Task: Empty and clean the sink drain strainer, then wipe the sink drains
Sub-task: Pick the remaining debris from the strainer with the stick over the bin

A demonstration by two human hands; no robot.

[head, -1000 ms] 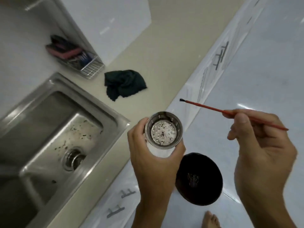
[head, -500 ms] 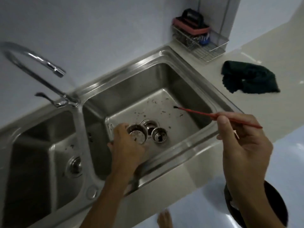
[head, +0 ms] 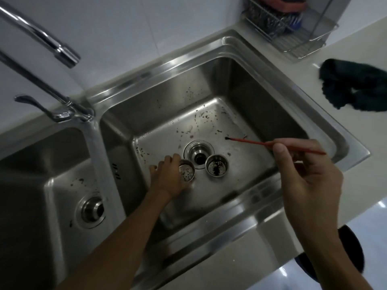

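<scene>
My left hand [head: 167, 176] reaches down into the right basin of the steel double sink [head: 230, 47] and grips a small metal strainer cup [head: 187, 171] on the basin floor, just left of the open drain [head: 199, 154]. A second strainer cup [head: 216, 165] with dark bits inside stands to the right of the drain. My right hand [head: 307, 176] hovers over the sink's front right edge, pinching a thin red brush [head: 251, 141] whose dark tip points left. Specks of debris lie scattered over the basin floor.
The left basin has its own drain [head: 92, 210]. A chrome faucet [head: 44, 40] arches over the divider. On the counter to the right lie a dark green cloth [head: 356, 91] and a wire rack [head: 293, 34] with sponges. A black bin [head: 351, 256] stands on the floor.
My view swung from the floor and bin back to the sink. My left hand carried the strainer cup down onto the right basin's floor beside the drain. My right hand kept the brush.
</scene>
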